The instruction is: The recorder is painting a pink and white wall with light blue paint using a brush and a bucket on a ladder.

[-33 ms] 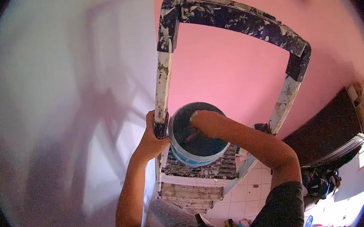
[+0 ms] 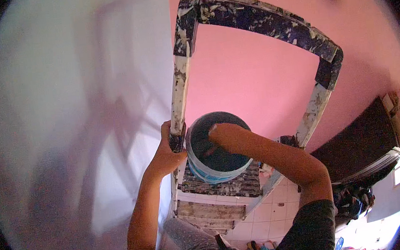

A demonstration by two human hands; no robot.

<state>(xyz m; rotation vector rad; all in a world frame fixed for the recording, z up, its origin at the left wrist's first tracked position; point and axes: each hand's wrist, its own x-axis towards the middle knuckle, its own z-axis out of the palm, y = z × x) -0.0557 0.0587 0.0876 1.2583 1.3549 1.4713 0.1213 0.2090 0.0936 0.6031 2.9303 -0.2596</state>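
A stepladder (image 2: 257, 21) with a black-and-white frame, spattered with paint, rises in front of me. My left hand (image 2: 168, 154) is closed around its left rail, just beside a bucket. The bucket (image 2: 214, 176), whitish with blue on its outside, stands on the ladder's ribbed platform (image 2: 243, 188). Down inside its mouth reaches my right hand (image 2: 224, 136), bent at the wrist. Its fingers are mostly hidden, and I cannot make out what they hold. The bucket's inside looks dark, with a small reddish shape below the hand.
A pink wall (image 2: 252, 72) meets a pale wall (image 2: 42, 115) at the corner behind the ladder. Lower steps (image 2: 210, 211) lead down to a white tiled floor (image 2: 274, 209). To the right are a large dark brown piece (image 2: 358, 139) and a dark heap (image 2: 354, 202).
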